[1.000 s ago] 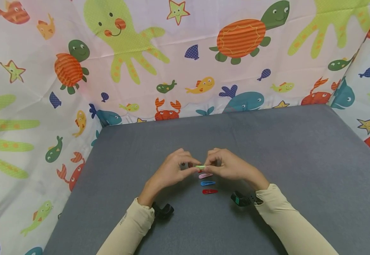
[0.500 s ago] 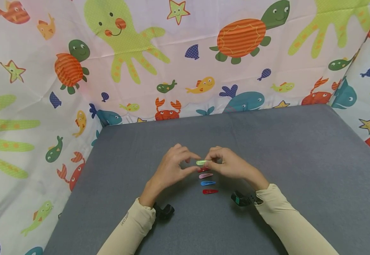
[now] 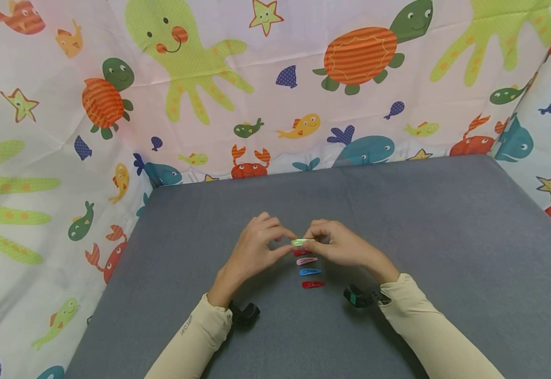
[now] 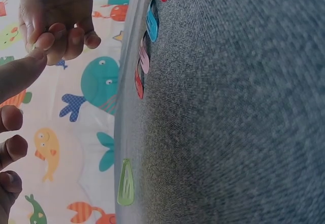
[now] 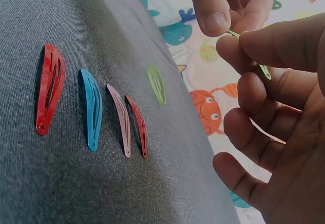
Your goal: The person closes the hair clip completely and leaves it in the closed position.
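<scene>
A light green snap hair clip (image 5: 265, 71) is held above the table between both hands. My right hand (image 3: 342, 247) pinches it by thumb and forefinger, the other fingers curled in. At its other end, the thumb and forefinger of my left hand (image 3: 254, 247) close on the clip; they partly hide it in the left wrist view. Below lie a red clip (image 5: 49, 89), a blue clip (image 5: 91, 109), a pink clip (image 5: 120, 120) and a smaller red clip (image 5: 138, 126) in a row. A second green clip (image 4: 126, 183) lies farther off on the cloth.
Grey cloth covers the table (image 3: 422, 226). Behind and at the sides hangs a white curtain (image 3: 275, 58) printed with sea animals. Black straps with camera mounts sit at both wrists, the right mount (image 3: 360, 296) low over the table near the clips.
My left thumb and forefinger spread off the green hair clip half a second ago and now close on its end again. The right hand keeps its pinch; the clip sits slightly higher than a second ago.
</scene>
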